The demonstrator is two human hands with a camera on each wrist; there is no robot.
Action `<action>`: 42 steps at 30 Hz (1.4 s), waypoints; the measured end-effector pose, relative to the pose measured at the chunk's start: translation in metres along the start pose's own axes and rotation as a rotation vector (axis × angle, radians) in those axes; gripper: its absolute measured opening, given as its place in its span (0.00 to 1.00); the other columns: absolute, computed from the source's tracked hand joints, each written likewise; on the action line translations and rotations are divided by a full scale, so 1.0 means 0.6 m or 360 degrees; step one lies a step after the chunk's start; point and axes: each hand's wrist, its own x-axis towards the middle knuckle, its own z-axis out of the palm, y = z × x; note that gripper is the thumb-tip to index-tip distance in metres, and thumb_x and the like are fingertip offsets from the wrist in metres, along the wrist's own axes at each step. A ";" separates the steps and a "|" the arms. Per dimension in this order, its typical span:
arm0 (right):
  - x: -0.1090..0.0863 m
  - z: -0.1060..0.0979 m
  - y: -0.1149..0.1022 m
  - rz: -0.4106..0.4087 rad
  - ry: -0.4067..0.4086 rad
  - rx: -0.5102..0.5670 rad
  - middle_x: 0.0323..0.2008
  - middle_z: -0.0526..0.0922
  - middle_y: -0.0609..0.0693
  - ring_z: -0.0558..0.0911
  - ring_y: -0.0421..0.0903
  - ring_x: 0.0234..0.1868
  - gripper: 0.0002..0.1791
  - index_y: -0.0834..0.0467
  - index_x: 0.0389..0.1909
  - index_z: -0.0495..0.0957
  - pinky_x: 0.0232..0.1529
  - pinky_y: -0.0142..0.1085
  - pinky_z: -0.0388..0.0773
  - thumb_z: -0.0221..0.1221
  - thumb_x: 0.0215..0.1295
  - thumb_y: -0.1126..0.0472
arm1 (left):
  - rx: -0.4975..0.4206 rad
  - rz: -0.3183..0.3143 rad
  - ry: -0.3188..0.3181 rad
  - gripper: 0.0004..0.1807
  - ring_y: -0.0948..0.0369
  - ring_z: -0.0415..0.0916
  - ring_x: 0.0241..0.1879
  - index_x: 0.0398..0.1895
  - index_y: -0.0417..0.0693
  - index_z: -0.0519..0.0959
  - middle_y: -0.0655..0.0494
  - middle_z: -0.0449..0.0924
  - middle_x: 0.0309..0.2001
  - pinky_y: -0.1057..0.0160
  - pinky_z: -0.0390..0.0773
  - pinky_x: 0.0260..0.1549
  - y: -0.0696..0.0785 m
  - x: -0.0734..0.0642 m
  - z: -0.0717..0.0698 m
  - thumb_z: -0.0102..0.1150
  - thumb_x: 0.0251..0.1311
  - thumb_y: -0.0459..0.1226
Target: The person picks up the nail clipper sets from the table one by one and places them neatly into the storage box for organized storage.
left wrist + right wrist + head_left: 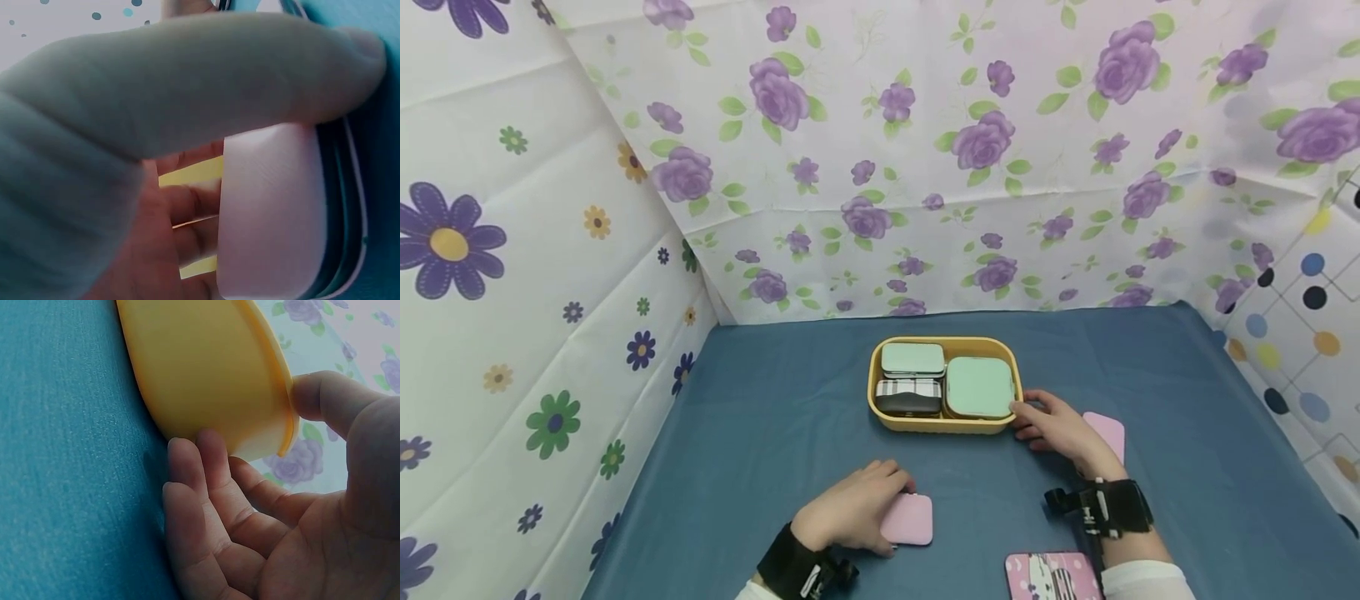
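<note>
On the blue cloth, my left hand [859, 504] grips a pink rounded box [907, 519] from its left side. The left wrist view shows the thumb across the face of this pink box [275, 212], with the fingers behind it; dark bands run along its edge. Farther back stands a yellow bin [947, 426], whose right end my right hand [1058, 427] holds. In the right wrist view the thumb is at the rim of the yellow bin [200, 369], and the other fingers lie against its outer wall.
Inside the bin sit a small mint tin [913, 358], a larger mint tin [979, 387] and a plaid-and-black case [909, 396]. A pink item [1107, 433] lies behind my right wrist. Nearer the front is a pink cartoon-print box [1051, 577]. Flowered sheets [865, 150] hang around the table.
</note>
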 end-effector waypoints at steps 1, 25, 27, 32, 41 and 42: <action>0.000 0.000 -0.001 0.0002 0.0000 -0.0002 0.55 0.85 0.60 0.86 0.49 0.49 0.45 0.63 0.78 0.62 0.48 0.42 0.85 0.60 0.77 0.35 | -0.0001 0.0009 0.0006 0.38 0.66 0.69 0.48 0.61 0.58 0.78 0.66 0.74 0.52 0.65 0.76 0.49 -0.001 0.000 0.000 0.89 0.46 0.46; 0.000 0.000 -0.003 0.0001 0.0002 -0.0011 0.55 0.84 0.60 0.86 0.49 0.49 0.44 0.63 0.78 0.62 0.47 0.41 0.85 0.60 0.77 0.36 | -0.0158 -0.0020 0.0036 0.41 0.65 0.72 0.51 0.69 0.54 0.70 0.63 0.76 0.58 0.59 0.75 0.56 -0.010 0.011 -0.022 0.80 0.53 0.36; 0.000 0.000 -0.003 0.0003 0.0001 -0.0011 0.55 0.85 0.60 0.86 0.48 0.49 0.44 0.63 0.78 0.62 0.47 0.41 0.84 0.60 0.77 0.35 | -0.0147 -0.0022 0.0048 0.41 0.65 0.72 0.51 0.69 0.55 0.70 0.63 0.76 0.57 0.58 0.74 0.56 -0.012 0.012 -0.023 0.80 0.52 0.36; -0.001 0.000 -0.003 0.0003 -0.0007 -0.0005 0.55 0.84 0.59 0.86 0.48 0.49 0.44 0.63 0.78 0.62 0.48 0.41 0.84 0.60 0.78 0.36 | -0.0132 -0.0007 0.0090 0.41 0.65 0.72 0.52 0.69 0.54 0.69 0.62 0.76 0.58 0.57 0.74 0.56 -0.017 0.014 -0.026 0.80 0.53 0.36; 0.000 -0.001 0.000 0.0002 -0.0008 -0.0010 0.55 0.84 0.59 0.86 0.48 0.49 0.44 0.63 0.78 0.62 0.48 0.41 0.84 0.59 0.78 0.36 | -0.0170 0.0020 0.0224 0.41 0.62 0.72 0.52 0.70 0.54 0.69 0.58 0.76 0.58 0.58 0.76 0.54 -0.023 0.018 -0.049 0.79 0.54 0.34; 0.000 -0.001 0.000 0.0003 -0.0008 -0.0010 0.55 0.84 0.59 0.86 0.48 0.49 0.44 0.63 0.78 0.62 0.48 0.41 0.84 0.59 0.78 0.36 | -0.0174 0.0019 0.0234 0.41 0.62 0.72 0.53 0.70 0.53 0.69 0.58 0.76 0.58 0.57 0.76 0.54 -0.024 0.019 -0.052 0.78 0.54 0.34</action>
